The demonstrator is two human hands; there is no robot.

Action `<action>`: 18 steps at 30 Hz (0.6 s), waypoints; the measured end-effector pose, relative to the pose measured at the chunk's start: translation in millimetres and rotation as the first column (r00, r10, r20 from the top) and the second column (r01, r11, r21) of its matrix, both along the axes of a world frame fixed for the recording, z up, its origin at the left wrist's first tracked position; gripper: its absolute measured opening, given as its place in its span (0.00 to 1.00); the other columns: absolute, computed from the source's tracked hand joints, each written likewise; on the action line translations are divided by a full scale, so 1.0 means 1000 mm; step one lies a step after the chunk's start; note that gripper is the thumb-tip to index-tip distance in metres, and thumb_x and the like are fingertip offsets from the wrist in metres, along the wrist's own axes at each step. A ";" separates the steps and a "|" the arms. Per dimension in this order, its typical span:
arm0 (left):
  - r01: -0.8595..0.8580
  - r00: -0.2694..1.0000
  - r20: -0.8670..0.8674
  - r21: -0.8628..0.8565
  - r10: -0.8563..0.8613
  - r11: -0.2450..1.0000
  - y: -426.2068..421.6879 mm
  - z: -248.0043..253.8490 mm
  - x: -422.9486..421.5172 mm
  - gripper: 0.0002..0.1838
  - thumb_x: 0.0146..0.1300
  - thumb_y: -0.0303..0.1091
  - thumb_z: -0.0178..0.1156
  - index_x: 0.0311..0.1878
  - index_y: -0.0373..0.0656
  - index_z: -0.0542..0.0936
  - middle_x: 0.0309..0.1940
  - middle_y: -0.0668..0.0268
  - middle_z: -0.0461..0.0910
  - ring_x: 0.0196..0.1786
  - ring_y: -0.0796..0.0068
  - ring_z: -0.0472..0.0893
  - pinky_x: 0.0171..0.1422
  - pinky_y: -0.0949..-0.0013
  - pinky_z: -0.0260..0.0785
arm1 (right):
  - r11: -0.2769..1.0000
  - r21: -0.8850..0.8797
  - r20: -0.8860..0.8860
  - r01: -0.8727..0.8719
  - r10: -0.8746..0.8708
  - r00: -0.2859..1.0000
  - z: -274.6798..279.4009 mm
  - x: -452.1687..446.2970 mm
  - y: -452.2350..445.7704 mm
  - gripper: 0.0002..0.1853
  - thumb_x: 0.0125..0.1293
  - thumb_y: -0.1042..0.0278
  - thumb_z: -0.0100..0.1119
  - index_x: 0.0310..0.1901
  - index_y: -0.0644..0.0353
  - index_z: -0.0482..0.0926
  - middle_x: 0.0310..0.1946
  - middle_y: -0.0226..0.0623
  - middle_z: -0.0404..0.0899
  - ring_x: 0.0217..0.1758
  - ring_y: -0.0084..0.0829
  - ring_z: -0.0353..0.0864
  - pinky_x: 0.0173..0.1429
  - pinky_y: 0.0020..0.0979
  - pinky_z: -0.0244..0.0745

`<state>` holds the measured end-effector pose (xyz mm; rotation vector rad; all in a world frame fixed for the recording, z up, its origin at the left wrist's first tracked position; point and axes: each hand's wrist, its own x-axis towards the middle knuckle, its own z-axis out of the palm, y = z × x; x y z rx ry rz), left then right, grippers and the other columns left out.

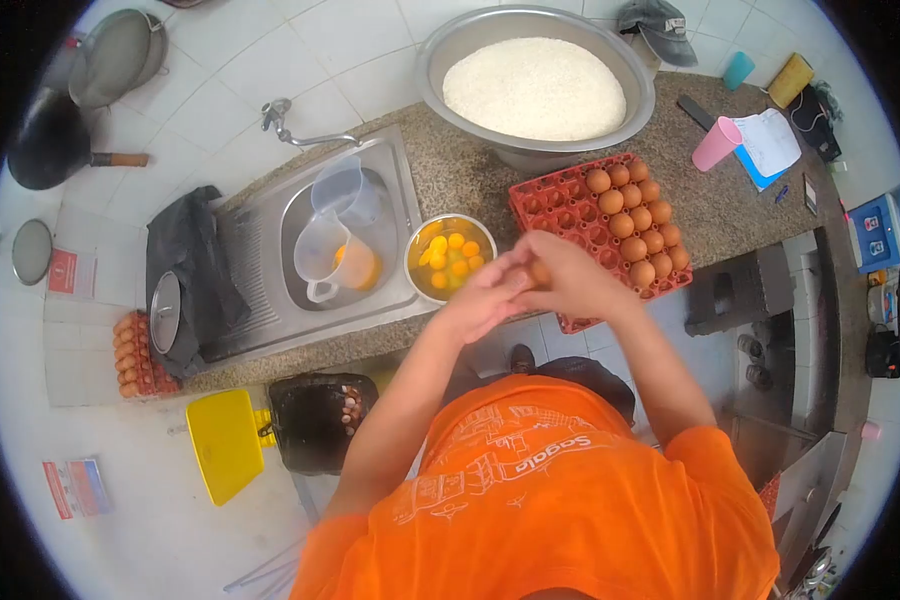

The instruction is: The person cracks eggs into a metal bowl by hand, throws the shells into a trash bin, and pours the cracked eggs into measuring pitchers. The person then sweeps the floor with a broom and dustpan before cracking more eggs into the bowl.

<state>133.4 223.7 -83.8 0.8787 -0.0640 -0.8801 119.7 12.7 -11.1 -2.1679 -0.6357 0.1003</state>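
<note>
My left hand [478, 302] and my right hand [573, 278] meet at the counter's front edge, fingers closed about a brown egg [539, 272]. Most of its shell is hidden by the fingers. Just left of them stands a round metal bowl [412, 279] with several raw yolks [457, 245] and egg white in it. Behind and right of my right hand lies a red egg tray [550, 205]. Several whole brown eggs [632, 222] fill its right part, while the cups on its left are bare.
Plastic jugs [315, 250] stand in the sink [410, 200], one with yolk inside. A large metal basin [435, 85] of white grainy food sits behind the tray. A pink cup [717, 145] is at right. Below left, a black bin [315, 430] with its yellow lid [220, 445] raised holds shells.
</note>
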 end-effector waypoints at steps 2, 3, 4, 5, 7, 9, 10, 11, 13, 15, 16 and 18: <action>-0.088 0.994 0.066 0.084 0.083 0.993 0.020 -0.025 0.015 0.25 0.82 0.40 0.58 0.76 0.40 0.70 0.69 0.57 0.77 0.67 0.62 0.80 0.66 0.62 0.77 | 0.974 0.170 -0.089 0.148 -0.134 0.987 -0.021 0.002 0.019 0.23 0.59 0.78 0.67 0.56 0.65 0.72 0.53 0.53 0.72 0.60 0.50 0.75 0.64 0.41 0.73; -0.193 0.976 0.131 0.160 0.173 0.968 0.032 -0.031 0.021 0.25 0.83 0.42 0.56 0.75 0.39 0.69 0.68 0.57 0.78 0.66 0.62 0.80 0.66 0.62 0.77 | 0.972 0.175 -0.088 0.157 -0.144 0.986 -0.034 0.004 0.027 0.23 0.59 0.78 0.67 0.56 0.65 0.72 0.53 0.53 0.72 0.60 0.50 0.75 0.64 0.41 0.73; -0.187 0.977 0.133 0.167 0.166 0.968 0.040 -0.028 0.026 0.25 0.83 0.42 0.56 0.75 0.39 0.69 0.68 0.57 0.78 0.66 0.62 0.80 0.66 0.62 0.77 | 0.928 0.275 0.073 0.253 -0.282 0.957 -0.044 0.007 0.035 0.23 0.59 0.81 0.63 0.56 0.65 0.68 0.54 0.55 0.69 0.61 0.51 0.73 0.66 0.40 0.71; -0.333 0.942 0.077 0.119 0.326 0.935 0.049 -0.026 0.028 0.25 0.84 0.44 0.55 0.75 0.38 0.69 0.67 0.57 0.78 0.65 0.63 0.80 0.66 0.62 0.76 | 0.865 0.385 0.212 0.320 -0.421 0.882 -0.052 0.008 0.045 0.24 0.59 0.83 0.59 0.57 0.65 0.64 0.55 0.56 0.66 0.61 0.52 0.71 0.67 0.40 0.69; -0.479 0.877 0.011 0.088 0.480 0.873 0.055 -0.019 0.029 0.25 0.85 0.45 0.54 0.74 0.38 0.70 0.66 0.58 0.79 0.64 0.64 0.81 0.66 0.62 0.76 | 0.739 0.548 0.184 0.392 -0.564 0.805 -0.045 0.008 0.075 0.24 0.60 0.84 0.61 0.58 0.63 0.69 0.58 0.56 0.69 0.62 0.54 0.74 0.69 0.43 0.71; -0.523 0.851 -0.090 -0.053 0.518 0.851 0.050 -0.014 0.030 0.21 0.84 0.41 0.54 0.71 0.40 0.73 0.61 0.61 0.79 0.61 0.69 0.80 0.66 0.60 0.73 | 0.899 0.358 0.421 0.250 -0.395 0.816 -0.046 0.013 0.088 0.24 0.62 0.82 0.63 0.61 0.61 0.74 0.61 0.55 0.73 0.64 0.56 0.76 0.69 0.45 0.74; -0.524 0.850 -0.090 -0.054 0.519 0.850 0.047 -0.015 0.030 0.21 0.84 0.41 0.54 0.71 0.40 0.73 0.61 0.61 0.79 0.61 0.69 0.80 0.66 0.60 0.73 | 0.963 0.229 0.408 0.141 -0.227 0.884 -0.059 0.020 0.089 0.25 0.64 0.80 0.64 0.64 0.59 0.77 0.61 0.52 0.77 0.65 0.56 0.79 0.67 0.45 0.77; -0.538 0.841 -0.098 -0.055 0.532 0.841 0.043 -0.015 0.031 0.21 0.84 0.39 0.54 0.72 0.40 0.72 0.62 0.61 0.79 0.61 0.68 0.80 0.66 0.60 0.73 | 0.964 0.228 0.412 0.138 -0.224 0.883 -0.067 0.022 0.091 0.25 0.64 0.80 0.64 0.64 0.59 0.77 0.61 0.52 0.77 0.65 0.56 0.79 0.67 0.45 0.77; -0.562 0.826 -0.103 -0.062 0.555 0.825 0.047 -0.022 0.036 0.21 0.83 0.36 0.53 0.73 0.40 0.72 0.62 0.60 0.79 0.61 0.68 0.80 0.67 0.60 0.73 | 0.925 0.316 0.341 0.212 -0.320 0.884 -0.074 0.028 0.097 0.23 0.65 0.77 0.65 0.62 0.61 0.76 0.56 0.50 0.81 0.62 0.52 0.82 0.66 0.43 0.78; -0.520 0.854 0.032 0.068 0.519 0.851 0.058 -0.026 0.035 0.23 0.79 0.29 0.56 0.74 0.40 0.71 0.63 0.61 0.79 0.63 0.69 0.79 0.66 0.64 0.73 | 0.850 0.425 0.027 0.310 -0.354 0.935 -0.080 0.037 0.096 0.23 0.64 0.75 0.67 0.61 0.62 0.76 0.54 0.50 0.82 0.60 0.50 0.84 0.65 0.43 0.79; -0.528 0.849 0.029 0.073 0.528 0.846 0.063 -0.026 0.033 0.23 0.79 0.29 0.56 0.74 0.40 0.71 0.63 0.61 0.79 0.63 0.69 0.79 0.66 0.64 0.73 | 0.754 0.481 -0.297 0.448 -0.341 0.892 -0.083 0.040 0.095 0.23 0.64 0.73 0.69 0.60 0.62 0.76 0.53 0.49 0.84 0.58 0.48 0.85 0.64 0.42 0.79; -0.459 0.884 0.213 0.213 0.417 0.863 0.068 -0.025 0.037 0.27 0.74 0.22 0.58 0.75 0.39 0.71 0.63 0.61 0.79 0.62 0.71 0.80 0.65 0.67 0.74 | 0.828 0.423 -0.297 0.367 -0.255 0.920 -0.087 0.052 0.090 0.22 0.64 0.71 0.70 0.58 0.60 0.76 0.52 0.47 0.83 0.57 0.42 0.84 0.63 0.39 0.78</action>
